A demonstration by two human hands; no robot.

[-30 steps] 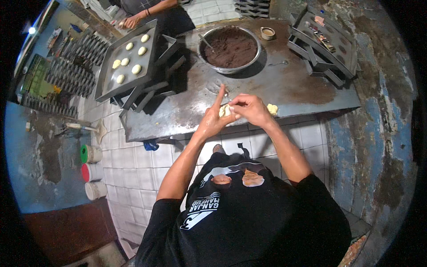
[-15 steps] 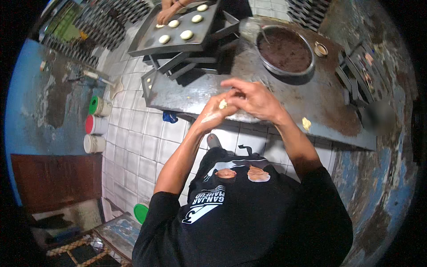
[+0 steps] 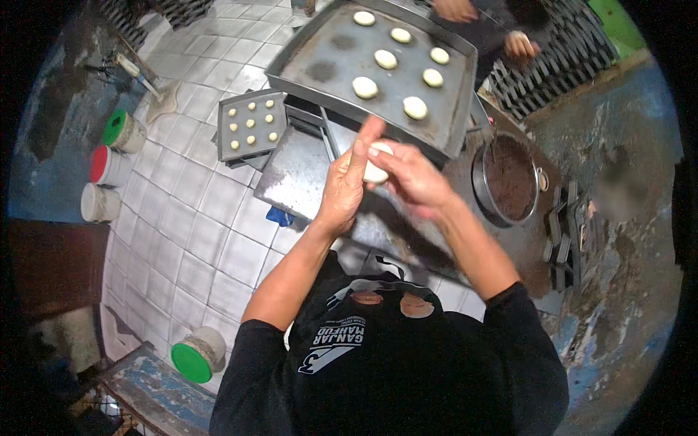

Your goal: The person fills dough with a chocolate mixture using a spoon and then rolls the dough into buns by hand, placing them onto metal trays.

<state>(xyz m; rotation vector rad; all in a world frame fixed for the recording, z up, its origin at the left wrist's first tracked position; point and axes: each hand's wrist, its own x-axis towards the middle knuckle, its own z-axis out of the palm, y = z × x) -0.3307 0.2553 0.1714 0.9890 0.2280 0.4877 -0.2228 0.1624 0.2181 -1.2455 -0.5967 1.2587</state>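
A pale, smooth dough ball [image 3: 375, 173] is held between my two hands, partly covered by the fingers. My left hand [image 3: 343, 183] cups it from the left, its fingers pointing away from me. From the right, my right hand [image 3: 416, 173] closes over it with thumb and fingers, slightly blurred. Just beyond my hands is a large metal baking tray [image 3: 302, 58] with several flattened dough rounds [image 3: 365, 88] spread on it. To the right stands a metal bowl [image 3: 480, 185] of dark brown crumbly filling [image 3: 509, 178].
Another person's hands [image 3: 454, 9] are beyond the tray. A smaller tray [image 3: 242, 135] of dough balls lies to the left. Lidded buckets [image 3: 100, 202] line the left wall; a green-lidded bucket [image 3: 193, 361] is nearer. A small cup [image 3: 543, 179] and metal pieces [image 3: 558, 236] sit right of the bowl.
My view has swung, so the tray and table appear shifted right. My hands have moved up close to the tray, and a rounded dough ball now shows between them. The other person's hand has left the tray.
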